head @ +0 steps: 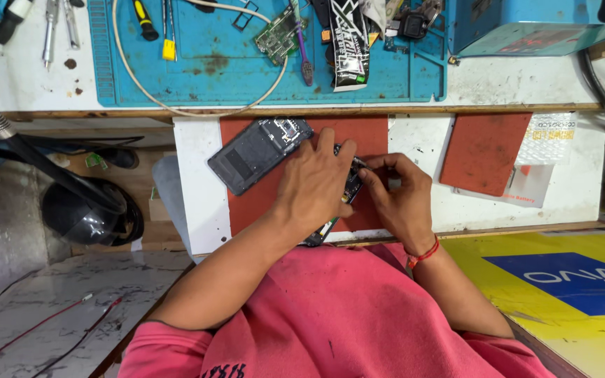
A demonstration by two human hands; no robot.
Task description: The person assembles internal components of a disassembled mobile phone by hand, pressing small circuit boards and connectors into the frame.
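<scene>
Your left hand and right hand both grip a dark opened smartphone over the red rubber mat; a grey phone back cover lies far left on the tabletop.

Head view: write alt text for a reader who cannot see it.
A person in a pink top bends over a red mat, the left hand and right hand both gripping an opened phone. A detached dark phone back cover lies just to the left. Behind, a blue work mat holds tools and a circuit board.
</scene>
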